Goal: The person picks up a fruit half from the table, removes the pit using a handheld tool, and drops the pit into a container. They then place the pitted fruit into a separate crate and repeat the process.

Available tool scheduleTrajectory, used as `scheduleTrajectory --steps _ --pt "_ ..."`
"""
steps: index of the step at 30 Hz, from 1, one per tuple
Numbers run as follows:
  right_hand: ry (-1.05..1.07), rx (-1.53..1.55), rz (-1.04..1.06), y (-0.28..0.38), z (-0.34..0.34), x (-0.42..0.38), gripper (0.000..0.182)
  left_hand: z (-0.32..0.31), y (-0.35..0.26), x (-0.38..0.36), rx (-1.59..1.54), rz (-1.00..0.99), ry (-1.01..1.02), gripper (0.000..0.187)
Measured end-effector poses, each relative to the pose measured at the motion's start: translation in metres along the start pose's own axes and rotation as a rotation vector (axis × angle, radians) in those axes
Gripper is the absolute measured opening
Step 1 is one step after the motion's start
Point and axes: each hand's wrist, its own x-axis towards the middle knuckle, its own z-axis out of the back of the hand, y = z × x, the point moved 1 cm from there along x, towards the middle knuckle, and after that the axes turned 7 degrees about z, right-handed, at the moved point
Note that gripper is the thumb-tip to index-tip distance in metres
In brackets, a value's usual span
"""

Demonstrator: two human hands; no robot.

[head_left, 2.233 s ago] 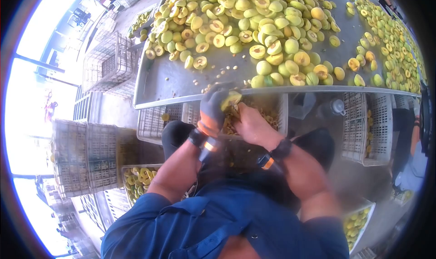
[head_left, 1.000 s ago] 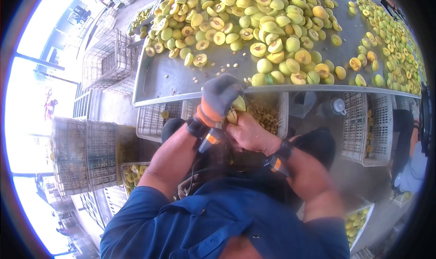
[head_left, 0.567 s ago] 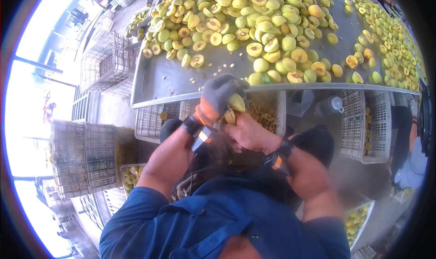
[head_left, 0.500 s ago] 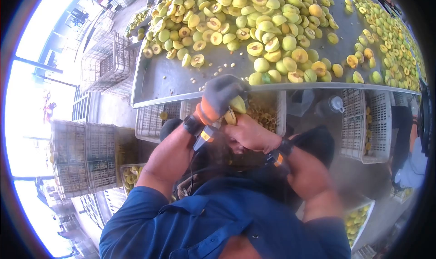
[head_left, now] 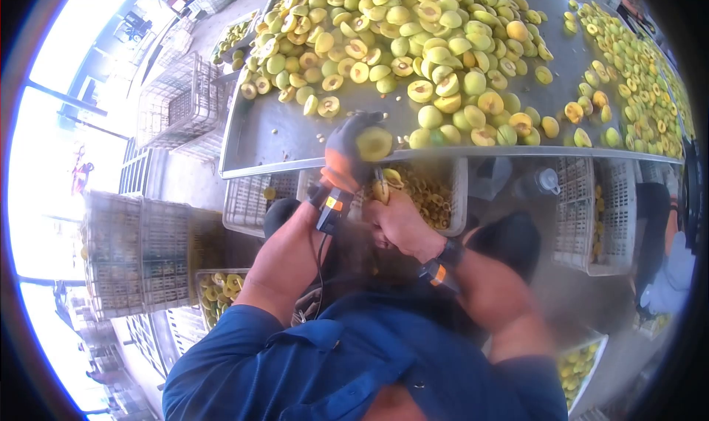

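Note:
My left hand [head_left: 345,155], in a grey and orange glove, is closed around a yellow-green stone fruit half [head_left: 374,144] just above the table's front edge. Slightly lower, my bare right hand [head_left: 402,221] grips a small tool [head_left: 381,190] with a yellowish handle; its working end is hard to make out. The tool and the fruit half appear apart. Behind my hands, a big heap of halved and whole stone fruit [head_left: 413,48] lies on the metal table [head_left: 273,129]. Under the edge stands a crate [head_left: 459,199] of brownish pieces, partly hidden by my right hand.
Stacked plastic crates [head_left: 140,251] stand on the left, with a crate of fruit [head_left: 218,292] beside them. Another crate [head_left: 594,221] and a clear jug [head_left: 543,182] are under the table on the right. A second person's arm [head_left: 670,233] shows at the far right.
My left hand has lifted away from my right hand and the tool, and the fruit half now shows in it. My right hand stays nearly in place.

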Motion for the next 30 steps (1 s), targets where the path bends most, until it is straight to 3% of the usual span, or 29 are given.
scheduleTrajectory --steps 2,8,11,12,13,15,16,17,19,21,24,26,28,30 --pt "-0.009 -0.062 -0.006 0.007 0.000 -0.005 0.019 0.004 0.013 -0.002 -0.027 0.048 -0.066 0.057" --pt "-0.060 -0.158 -0.002 -0.001 0.011 0.010 0.016 0.031 0.031 -0.026 0.086 0.088 -0.163 0.057" --pt "-0.021 -0.176 0.025 -0.009 0.018 0.017 0.011 0.064 0.048 -0.047 0.054 0.075 -0.101 0.053" --pt "-0.005 -0.174 0.030 -0.012 0.021 0.020 0.012 0.082 0.043 -0.054 -0.065 0.223 -0.065 0.050" --pt "0.007 -0.197 0.025 -0.015 0.022 0.021 0.013 0.102 0.034 -0.065 0.016 0.301 -0.035 0.050" --pt "0.026 -0.241 0.021 -0.018 0.024 0.022 0.014 0.139 0.063 -0.094 0.248 0.173 -0.041 0.051" --pt "0.041 -0.244 0.023 -0.019 0.024 0.023 0.015 0.161 0.056 -0.099 0.316 0.191 0.024 0.052" --pt "0.055 -0.247 0.025 -0.022 0.023 0.023 0.015 0.171 0.081 -0.118 0.439 0.202 -0.035 0.045" --pt "0.079 -0.258 0.026 -0.023 0.021 0.023 0.016 0.191 0.163 -0.158 0.271 0.538 -0.030 0.030" --pt "0.097 -0.271 0.025 -0.021 0.018 0.024 0.016 0.199 0.181 -0.157 0.077 1.045 -0.158 0.038" --pt "0.101 -0.283 0.020 -0.024 0.016 0.026 0.016 0.185 0.156 -0.115 0.680 0.700 -0.385 0.044" --pt "0.105 -0.344 0.004 -0.019 0.017 0.029 0.017 0.162 0.179 -0.071 0.558 0.576 -0.344 0.044" --pt "0.090 -0.483 0.107 -0.033 0.024 0.036 0.020 0.125 0.148 -0.005 0.264 0.658 -0.299 0.052" --pt "0.051 -0.501 -0.015 -0.022 0.022 0.038 0.026 0.096 0.136 0.042 0.475 0.439 -0.144 0.056"
